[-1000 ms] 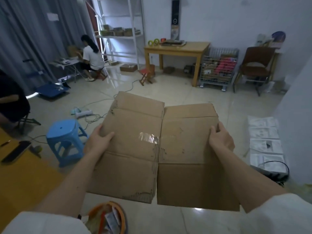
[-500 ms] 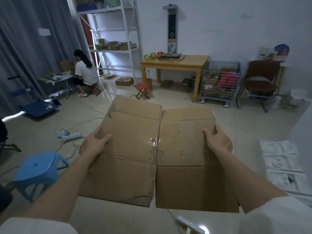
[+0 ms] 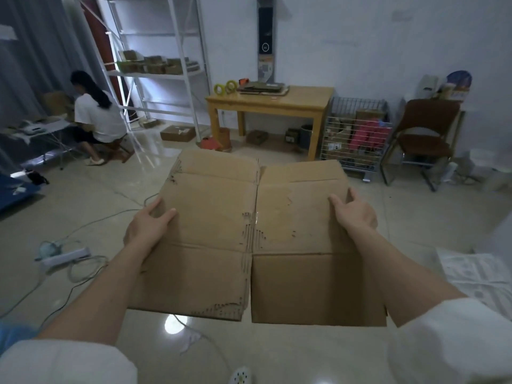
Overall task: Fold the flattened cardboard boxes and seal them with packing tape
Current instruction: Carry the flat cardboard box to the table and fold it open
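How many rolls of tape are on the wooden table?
2. One roll of tape stands at the far left end of the wooden table; the second roll stands right beside it, nearer the stack of flat things. More may be hidden behind that stack.

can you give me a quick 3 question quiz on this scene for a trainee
1. True or false: the cardboard box is already folded into shape.
2. Where are the tape rolls? A) floor B) wooden table C) shelf
3. Which hand holds the box's right edge?

Key: 1. False, it is flat, held in the air. 2. B. 3. The right hand; the left hand holds the left edge.
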